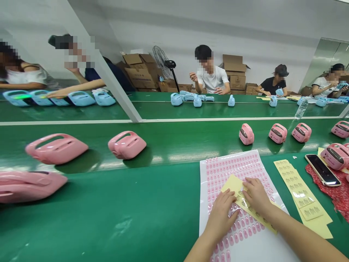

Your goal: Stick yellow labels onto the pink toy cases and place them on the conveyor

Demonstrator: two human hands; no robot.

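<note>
Nearest you lies the sheet of pink stickers [253, 251], and upon it, between your hands, the yellow label strip [244, 204], its long axis slanting from the sheet's middle toward its near-right side. Your left hand [221, 213] is loosely spread, grasping nothing, fingertips touching the strip's left edge; your right hand [256, 196], equally close, overlaps the opposite edge with bent fingers, and whether they pinch a label cannot be told.

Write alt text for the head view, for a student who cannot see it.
A person's left hand and right hand touch a yellow label strip on a sheet of pink oval stickers, on a green worktable. Pink handled cases stand nearby; beyond, people sit behind light-blue cases.
</note>
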